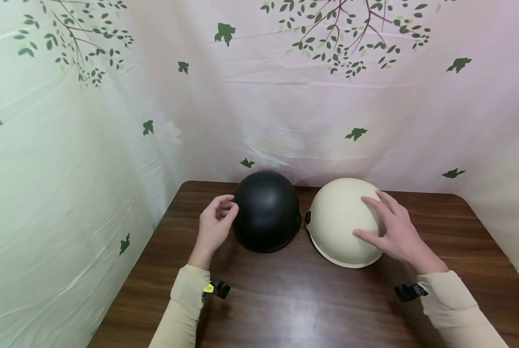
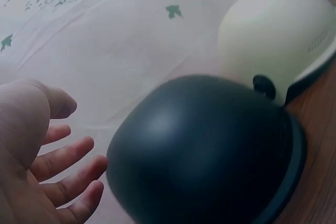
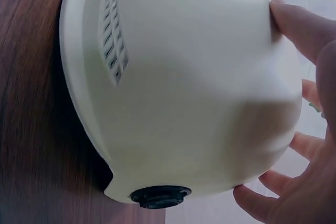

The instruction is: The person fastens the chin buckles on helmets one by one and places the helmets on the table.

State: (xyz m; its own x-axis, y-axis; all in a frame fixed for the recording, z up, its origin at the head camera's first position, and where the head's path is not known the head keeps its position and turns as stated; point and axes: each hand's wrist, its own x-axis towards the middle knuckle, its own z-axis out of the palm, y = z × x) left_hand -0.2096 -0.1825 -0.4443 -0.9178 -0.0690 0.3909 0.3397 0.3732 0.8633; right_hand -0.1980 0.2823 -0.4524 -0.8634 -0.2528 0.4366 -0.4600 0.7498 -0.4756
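Note:
A smooth black helmet (image 1: 266, 212) sits dome up on the wooden table, left of a cream helmet (image 1: 339, 222) with a black round fitting (image 3: 160, 196) and a slotted vent (image 3: 113, 35). My left hand (image 1: 215, 222) is at the black helmet's left side, fingers loosely bent and holding nothing; the left wrist view shows its fingertips beside the shell, and whether one touches I cannot tell. Over the right side of the cream helmet, my right hand (image 1: 398, 232) spreads, thumb and fingers curved round the dome and touching it. Both helmets' insides are hidden.
The dark wooden table (image 1: 285, 299) has rounded far corners. Behind it and at the sides hangs a pale curtain (image 1: 268, 111) printed with branches and green birds, close to the helmets' far side. Each wrist carries a small black camera (image 1: 222, 289).

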